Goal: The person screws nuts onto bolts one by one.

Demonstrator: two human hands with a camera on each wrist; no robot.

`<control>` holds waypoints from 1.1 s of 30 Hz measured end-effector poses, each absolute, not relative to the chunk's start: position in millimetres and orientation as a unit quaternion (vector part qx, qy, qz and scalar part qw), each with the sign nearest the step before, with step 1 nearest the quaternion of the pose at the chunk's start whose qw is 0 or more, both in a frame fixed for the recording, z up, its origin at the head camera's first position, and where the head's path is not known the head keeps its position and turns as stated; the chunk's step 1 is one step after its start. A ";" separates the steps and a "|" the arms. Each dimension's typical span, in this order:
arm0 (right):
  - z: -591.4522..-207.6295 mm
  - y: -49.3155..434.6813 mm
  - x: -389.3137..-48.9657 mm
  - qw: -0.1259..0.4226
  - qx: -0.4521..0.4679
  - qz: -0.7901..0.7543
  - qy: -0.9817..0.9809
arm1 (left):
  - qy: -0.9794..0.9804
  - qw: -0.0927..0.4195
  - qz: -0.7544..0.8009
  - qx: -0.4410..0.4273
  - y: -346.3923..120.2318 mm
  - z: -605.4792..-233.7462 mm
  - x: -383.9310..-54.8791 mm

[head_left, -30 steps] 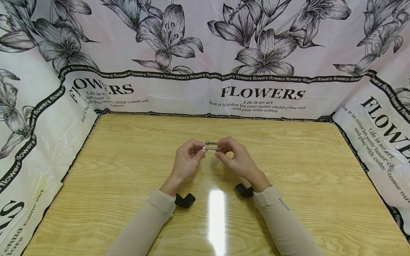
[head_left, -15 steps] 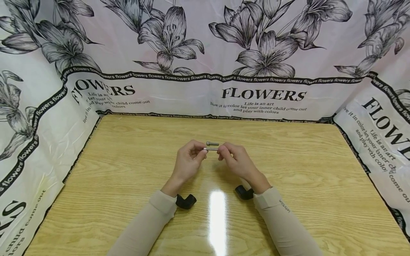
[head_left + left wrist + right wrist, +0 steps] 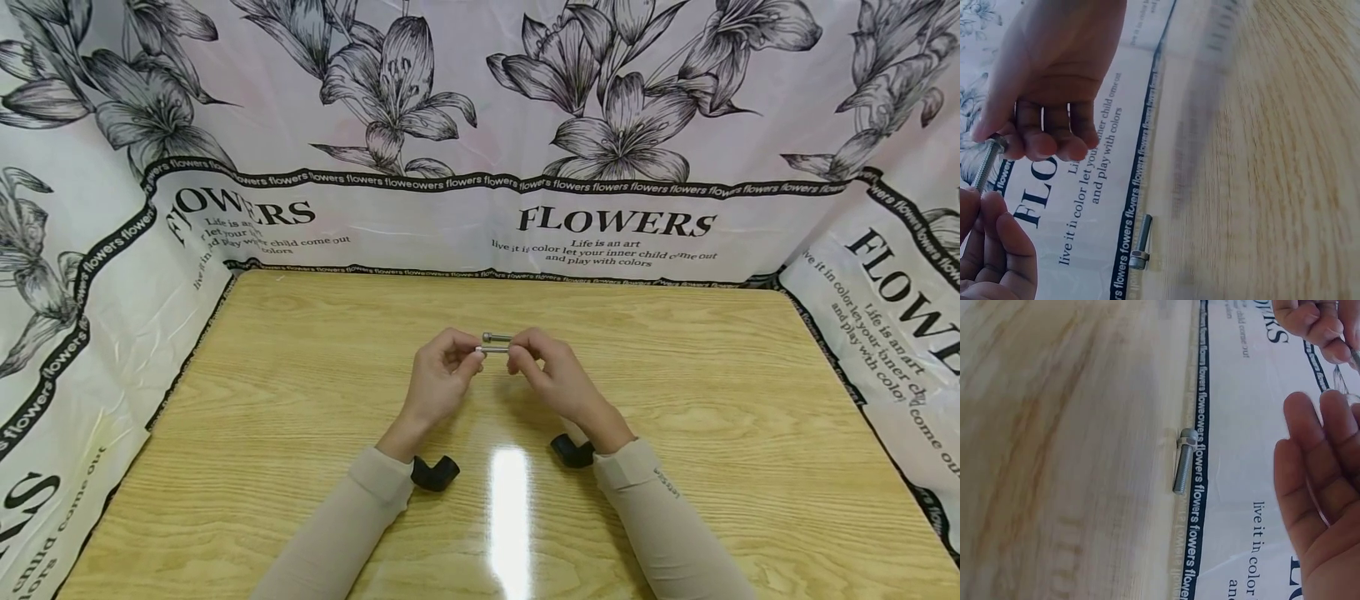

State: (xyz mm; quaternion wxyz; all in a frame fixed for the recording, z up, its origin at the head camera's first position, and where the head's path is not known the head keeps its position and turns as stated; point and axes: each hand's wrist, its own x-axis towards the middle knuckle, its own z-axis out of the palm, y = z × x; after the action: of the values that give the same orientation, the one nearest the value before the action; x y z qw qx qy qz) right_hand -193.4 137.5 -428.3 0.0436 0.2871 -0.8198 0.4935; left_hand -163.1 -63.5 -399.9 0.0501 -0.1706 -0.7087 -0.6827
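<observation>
A threaded metal bolt (image 3: 493, 350) is held level between both hands. My left hand (image 3: 442, 371) pinches its left end between thumb and fingers, covering that end. At the other end, my right hand (image 3: 551, 367) pinches with thumb and forefinger. The left wrist view shows a hex piece (image 3: 999, 142), a nut or head, at the right fingertips. On the table just beyond, a second bolt (image 3: 497, 337) lies with its head to the left; the right wrist view shows a nut (image 3: 1186, 443) on it, close under the head.
The wood-grain table (image 3: 300, 350) is bordered at the back and sides by a white flower-printed cloth (image 3: 420, 225). A black elbow-shaped piece (image 3: 435, 473) shows by the left wrist, and another black piece (image 3: 572, 451) by the right wrist.
My right thumb and fingers shift around the right end of the held bolt, with a dark piece seen there earlier now covered. The left hand stays nearly still.
</observation>
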 end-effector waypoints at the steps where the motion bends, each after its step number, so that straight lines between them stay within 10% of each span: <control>1: -428.5 137.6 -193.5 0.042 0.285 0.489 -0.824 | -0.710 0.050 -0.682 -0.170 -63.2 -399.8 -163.1; 33: -423.9 138.4 -190.7 0.023 0.257 0.479 -0.839 | -0.711 0.049 -0.679 -0.173 -63.2 -400.5 -162.7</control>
State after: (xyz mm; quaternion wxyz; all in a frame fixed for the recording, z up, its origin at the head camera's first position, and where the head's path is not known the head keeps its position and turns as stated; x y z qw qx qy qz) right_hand -190.7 138.4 -423.9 0.0228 0.2571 -0.8388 0.4793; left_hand -162.7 -63.2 -400.5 0.0494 -0.1734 -0.7113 -0.6794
